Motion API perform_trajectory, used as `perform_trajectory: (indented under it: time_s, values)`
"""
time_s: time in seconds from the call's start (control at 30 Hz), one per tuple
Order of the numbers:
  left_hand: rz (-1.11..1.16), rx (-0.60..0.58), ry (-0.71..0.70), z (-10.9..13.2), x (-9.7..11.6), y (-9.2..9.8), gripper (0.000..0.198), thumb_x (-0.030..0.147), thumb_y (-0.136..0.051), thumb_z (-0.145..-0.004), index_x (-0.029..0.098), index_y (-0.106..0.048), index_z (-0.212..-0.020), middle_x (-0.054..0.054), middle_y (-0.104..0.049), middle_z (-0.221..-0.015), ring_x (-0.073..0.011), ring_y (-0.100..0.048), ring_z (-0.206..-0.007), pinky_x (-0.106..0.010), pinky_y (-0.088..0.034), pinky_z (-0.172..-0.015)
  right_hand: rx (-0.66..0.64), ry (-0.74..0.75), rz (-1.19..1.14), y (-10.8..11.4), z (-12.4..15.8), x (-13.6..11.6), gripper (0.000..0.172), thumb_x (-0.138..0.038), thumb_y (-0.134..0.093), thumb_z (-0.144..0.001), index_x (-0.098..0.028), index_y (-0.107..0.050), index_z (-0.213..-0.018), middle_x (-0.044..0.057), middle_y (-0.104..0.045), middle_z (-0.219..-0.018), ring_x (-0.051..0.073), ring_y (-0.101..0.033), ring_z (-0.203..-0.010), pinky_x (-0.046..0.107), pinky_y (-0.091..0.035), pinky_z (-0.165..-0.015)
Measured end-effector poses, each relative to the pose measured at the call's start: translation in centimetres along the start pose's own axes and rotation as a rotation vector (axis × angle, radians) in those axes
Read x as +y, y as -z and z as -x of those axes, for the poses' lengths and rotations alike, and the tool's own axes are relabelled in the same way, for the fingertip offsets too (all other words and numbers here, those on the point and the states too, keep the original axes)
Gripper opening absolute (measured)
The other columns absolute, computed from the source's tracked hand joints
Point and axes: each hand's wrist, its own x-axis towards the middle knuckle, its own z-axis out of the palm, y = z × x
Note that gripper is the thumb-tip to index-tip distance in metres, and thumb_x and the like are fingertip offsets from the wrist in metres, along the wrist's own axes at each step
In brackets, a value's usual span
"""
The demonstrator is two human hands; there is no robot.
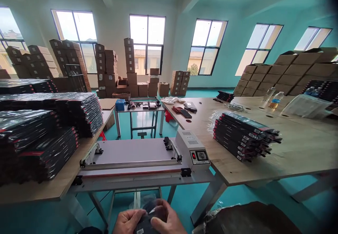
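Observation:
At the bottom of the head view, my left hand [127, 222] pinches the left side of a dark flat box in a clear plastic bag [144, 225]. My right hand [170, 219] curls over its right side, thumb and fingers closed on the clear film. A small white label shows low on the box; its lower part is cut off by the frame. Just beyond both hands stands a bag sealer [132, 167] with a long metal bar, a pale plate and a white control box [191, 147] with a red switch and a dial.
Wrapped dark boxes [84, 111] are stacked on the left table. More dark boxes [243, 135] lie piled on the right table [298, 156], with a phone [185, 113] and a bottle [276, 100] farther back. A large brown sack [250, 220] lies low at right. Cartons [285, 72] line the walls.

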Motion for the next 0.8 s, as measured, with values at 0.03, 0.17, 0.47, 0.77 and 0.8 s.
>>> perform_trajectory:
  time_s: [0.03, 0.17, 0.47, 0.77, 0.8]
  values:
    - [0.030, -0.025, 0.012, -0.1, 0.4, 0.0, 0.051, 0.061, -0.077, -0.054, 0.012, -0.076, -0.070, -0.003, -0.065, -0.056, -0.0121, -0.051, -0.051, -0.024, -0.038, -0.053, -0.068, -0.033, -0.018, 0.1, 0.1, 0.5, 0.062, -0.060, -0.078, -0.051, -0.020, -0.058, -0.094, 0.001, -0.057, -0.078, 0.019, -0.053, -0.076, 0.027, -0.041, -0.067]
    - [0.196, -0.101, 0.077, -0.6, 1.1, 0.0, 0.052, 0.055, -0.080, -0.055, 0.015, -0.077, -0.088, -0.007, -0.072, -0.076, -0.0172, -0.062, -0.067, -0.027, -0.046, -0.066, -0.050, -0.023, -0.100, 0.0, 0.2, 1.9, 0.054, -0.054, -0.081, -0.054, -0.020, -0.058, -0.089, 0.002, -0.060, -0.081, 0.020, -0.056, -0.082, 0.027, -0.042, -0.072]
    - [-0.001, -0.130, 0.049, -0.9, -0.1, 0.5, 0.049, 0.057, -0.076, -0.061, 0.013, -0.078, -0.082, -0.006, -0.070, -0.064, -0.0106, -0.054, -0.055, -0.022, -0.038, -0.056, 0.109, 0.070, 0.237, -0.4, -0.4, -0.4, 0.051, -0.067, -0.056, -0.074, -0.017, -0.060, -0.068, 0.001, -0.051, -0.065, 0.017, -0.047, -0.066, 0.028, -0.038, -0.063]
    - [0.361, 0.000, 0.106, -2.8, 0.0, -0.1, 0.041, 0.047, -0.086, -0.049, 0.013, -0.075, -0.069, -0.007, -0.074, -0.066, -0.0168, -0.065, -0.059, -0.026, -0.050, -0.057, 0.132, -0.024, 0.300, 2.1, -1.4, 0.4, 0.059, -0.072, -0.060, -0.067, -0.018, -0.063, -0.090, 0.005, -0.061, -0.079, 0.022, -0.056, -0.077, 0.030, -0.043, -0.068]
    - [0.383, 0.028, 0.104, -3.1, 0.1, -0.4, 0.040, 0.044, -0.088, -0.048, 0.012, -0.074, -0.068, -0.006, -0.074, -0.065, -0.0169, -0.065, -0.059, -0.025, -0.050, -0.056, 0.048, -0.070, 0.242, 2.3, -1.4, 1.1, 0.061, -0.073, -0.064, -0.062, -0.018, -0.064, -0.088, 0.005, -0.062, -0.079, 0.022, -0.057, -0.077, 0.030, -0.044, -0.069]
